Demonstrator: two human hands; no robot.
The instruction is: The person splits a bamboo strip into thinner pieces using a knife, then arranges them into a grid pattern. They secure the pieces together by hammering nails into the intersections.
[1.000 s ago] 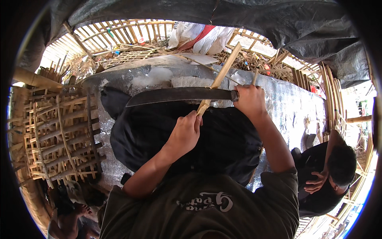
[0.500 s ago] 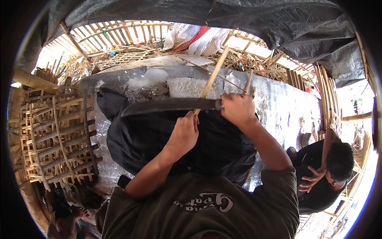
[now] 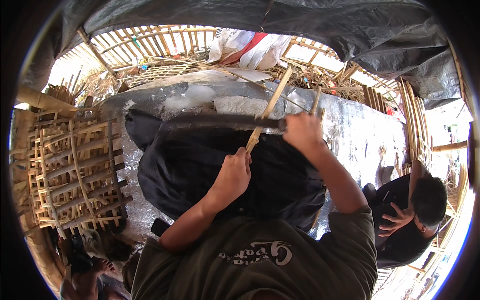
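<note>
My left hand [image 3: 233, 175] is closed around the near end of a split bamboo strip [image 3: 276, 96], which slants up and away to the right. In my right hand [image 3: 303, 133] is the handle of a machete [image 3: 215, 120]. Its long dark blade, somewhat blurred, points left and lies across the strip, a short way beyond my left fingers. A pale knot on the strip shows between the blade and my left hand. Black cloth [image 3: 200, 175] is spread below both hands, over my lap.
Stacked bamboo lattice panels [image 3: 75, 172] stand at the left. A person in black [image 3: 407, 222] sits at the right; part of another person [image 3: 82, 280] shows lower left. Bamboo sticks [image 3: 316, 99] rise beyond my right hand. A black tarp [image 3: 390, 45] hangs overhead.
The machete blade has moved away from my left hand, farther up the strip, with my right hand. More of the strip and its knot now shows between them. Both grips stay closed.
</note>
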